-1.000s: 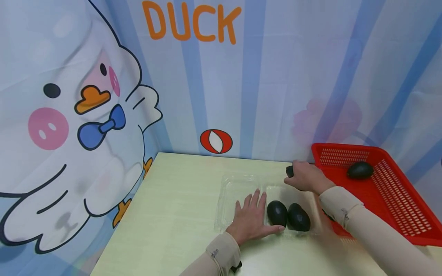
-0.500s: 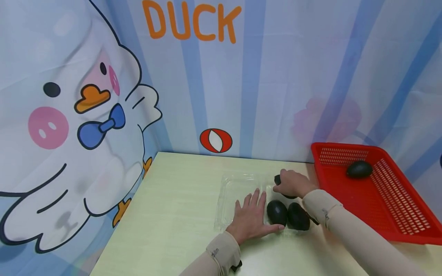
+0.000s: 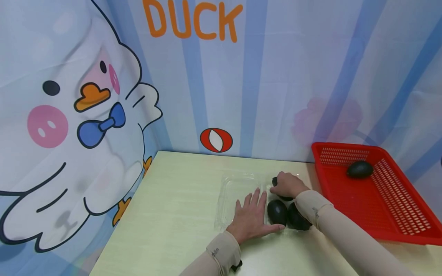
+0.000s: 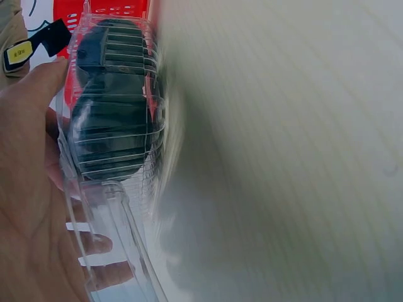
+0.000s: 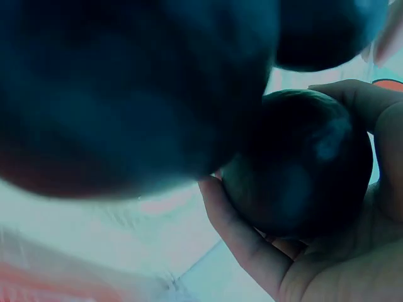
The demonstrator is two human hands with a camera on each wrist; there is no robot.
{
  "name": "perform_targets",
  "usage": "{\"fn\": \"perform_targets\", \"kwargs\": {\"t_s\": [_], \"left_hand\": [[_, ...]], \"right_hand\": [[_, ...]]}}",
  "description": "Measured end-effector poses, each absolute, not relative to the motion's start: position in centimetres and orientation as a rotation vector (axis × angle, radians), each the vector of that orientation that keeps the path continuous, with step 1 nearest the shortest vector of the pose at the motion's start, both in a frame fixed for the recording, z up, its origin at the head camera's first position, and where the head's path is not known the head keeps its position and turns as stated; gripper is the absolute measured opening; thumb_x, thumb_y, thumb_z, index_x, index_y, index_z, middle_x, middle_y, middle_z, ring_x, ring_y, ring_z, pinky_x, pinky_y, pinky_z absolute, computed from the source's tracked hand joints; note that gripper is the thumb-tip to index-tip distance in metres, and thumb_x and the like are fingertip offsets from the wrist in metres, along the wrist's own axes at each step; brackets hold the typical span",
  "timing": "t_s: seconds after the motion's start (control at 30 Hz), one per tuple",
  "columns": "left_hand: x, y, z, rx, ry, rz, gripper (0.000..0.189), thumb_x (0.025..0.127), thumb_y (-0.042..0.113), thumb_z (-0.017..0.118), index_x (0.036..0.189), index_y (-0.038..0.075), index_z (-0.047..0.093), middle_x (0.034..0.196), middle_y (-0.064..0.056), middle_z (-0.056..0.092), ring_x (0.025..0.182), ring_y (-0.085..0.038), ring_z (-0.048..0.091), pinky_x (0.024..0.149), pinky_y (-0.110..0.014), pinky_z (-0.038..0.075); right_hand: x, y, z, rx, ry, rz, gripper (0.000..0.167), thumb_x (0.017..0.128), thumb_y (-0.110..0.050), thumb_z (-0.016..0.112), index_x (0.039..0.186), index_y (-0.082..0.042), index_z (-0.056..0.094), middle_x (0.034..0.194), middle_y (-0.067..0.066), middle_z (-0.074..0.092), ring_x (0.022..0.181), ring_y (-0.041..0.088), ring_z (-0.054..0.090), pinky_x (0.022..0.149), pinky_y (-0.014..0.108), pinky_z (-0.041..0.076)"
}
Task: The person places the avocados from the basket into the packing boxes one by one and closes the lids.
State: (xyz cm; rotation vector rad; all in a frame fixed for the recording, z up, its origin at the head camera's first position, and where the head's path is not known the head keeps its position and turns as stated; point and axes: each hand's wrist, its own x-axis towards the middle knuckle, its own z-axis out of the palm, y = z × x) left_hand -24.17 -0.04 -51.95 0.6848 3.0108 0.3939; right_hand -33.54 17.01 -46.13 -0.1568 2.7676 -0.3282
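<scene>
A clear plastic clamshell box (image 3: 238, 191) lies opened flat on the table. Two dark avocados (image 3: 277, 212) sit side by side in the near part of its right half. My left hand (image 3: 249, 219) rests with spread fingers on the box, its thumb along the near edge by the left avocado. In the left wrist view the avocados (image 4: 112, 126) show through the ribbed wall. My right hand (image 3: 289, 185) grips a third avocado (image 5: 302, 163) from above, at the far part of the right half. The hand hides most of that avocado in the head view.
A red plastic basket (image 3: 376, 207) with slotted walls stands to the right of the box. One avocado (image 3: 360, 169) lies in it near the back. Behind the pale wooden table (image 3: 165, 214) hangs a printed duck curtain (image 3: 276, 76).
My right hand has moved left and toward me, from beside the basket to over the box's right half, with the avocado in it. My left hand has stayed in place.
</scene>
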Motion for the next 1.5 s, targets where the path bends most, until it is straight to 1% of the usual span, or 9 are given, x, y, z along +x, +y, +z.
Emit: {"fn": "perform_targets", "kwargs": {"t_s": [0.17,0.37,0.53,0.7,0.93,1.1,1.2,1.37,1.5], "left_hand": [[-24.1,0.0,-51.9,0.686,3.013,0.386,0.116,0.077,0.094,0.042,0.163,0.02,0.021,0.169,-0.005,0.023,0.146,-0.031,0.038,0.105,-0.069,0.039],[-24.2,0.1,-52.1,0.687,3.009,0.389,0.117,0.076,0.095,0.041,0.164,0.021,0.019,0.169,-0.005,0.023,0.146,-0.031,0.037,0.105,-0.069,0.038],[-24.2,0.1,-52.1,0.681,3.009,0.396,0.117,0.076,0.095,0.042,0.164,0.021,0.019,0.169,-0.005,0.023,0.146,-0.031,0.037,0.106,-0.07,0.037],[-24.2,0.1,-52.0,0.685,3.006,0.404,0.117,0.076,0.094,0.042,0.164,0.02,0.019,0.169,-0.006,0.022,0.146,-0.032,0.036,0.106,-0.07,0.037],[-24.2,0.1,-52.1,0.681,3.01,0.399,0.117,0.076,0.094,0.043,0.163,0.019,0.021,0.169,-0.007,0.022,0.146,-0.033,0.037,0.106,-0.069,0.037],[-24.2,0.1,-52.1,0.671,3.014,0.378,0.117,0.076,0.094,0.042,0.164,0.019,0.02,0.169,-0.006,0.022,0.146,-0.032,0.038,0.106,-0.069,0.038],[-24.3,0.2,-52.1,0.669,3.016,0.37,0.118,0.076,0.095,0.042,0.163,0.019,0.021,0.169,-0.005,0.022,0.146,-0.032,0.038,0.106,-0.069,0.038],[-24.3,0.2,-52.1,0.665,3.021,0.379,0.118,0.075,0.095,0.042,0.163,0.019,0.022,0.169,-0.006,0.023,0.145,-0.032,0.038,0.106,-0.069,0.038],[-24.2,0.2,-52.1,0.655,3.008,0.403,0.119,0.075,0.095,0.042,0.163,0.019,0.022,0.169,-0.005,0.023,0.146,-0.033,0.038,0.106,-0.069,0.037]], "right_hand": [[-33.8,16.6,-46.9,-0.091,2.753,-0.341,0.043,0.092,-0.031,0.068,0.111,0.007,0.061,0.087,0.014,0.063,0.077,0.028,0.059,0.073,0.041,0.054],[-34.0,16.5,-47.3,-0.065,2.743,-0.345,0.046,0.093,-0.034,0.068,0.113,0.006,0.061,0.088,0.014,0.062,0.078,0.028,0.059,0.072,0.041,0.053],[-33.7,16.5,-46.7,-0.119,2.761,-0.329,0.051,0.093,-0.039,0.068,0.115,0.007,0.059,0.089,0.014,0.061,0.079,0.028,0.058,0.073,0.041,0.051],[-33.4,16.8,-46.1,-0.131,2.764,-0.289,0.057,0.093,-0.043,0.066,0.12,0.006,0.059,0.094,0.014,0.063,0.082,0.028,0.059,0.078,0.046,0.054],[-33.1,17.3,-45.2,-0.153,2.76,-0.277,0.057,0.094,-0.045,0.063,0.122,0.005,0.057,0.095,0.013,0.064,0.083,0.028,0.059,0.079,0.049,0.055],[-32.7,17.7,-44.2,-0.186,2.774,-0.295,0.057,0.094,-0.045,0.064,0.122,0.005,0.058,0.097,0.014,0.066,0.081,0.028,0.06,0.079,0.049,0.056],[-32.6,18.2,-43.7,-0.202,2.776,-0.314,0.058,0.094,-0.045,0.065,0.123,0.005,0.059,0.103,0.017,0.069,0.082,0.028,0.061,0.08,0.049,0.057],[-32.4,19.1,-42.8,-0.223,2.794,-0.367,0.059,0.094,-0.043,0.066,0.129,0.005,0.059,0.119,0.023,0.069,0.087,0.028,0.064,0.085,0.052,0.057],[-32.2,19.7,-42.3,-0.265,2.842,-0.394,0.057,0.093,-0.041,0.068,0.127,0.004,0.06,0.118,0.023,0.07,0.087,0.027,0.066,0.082,0.05,0.058]]}}
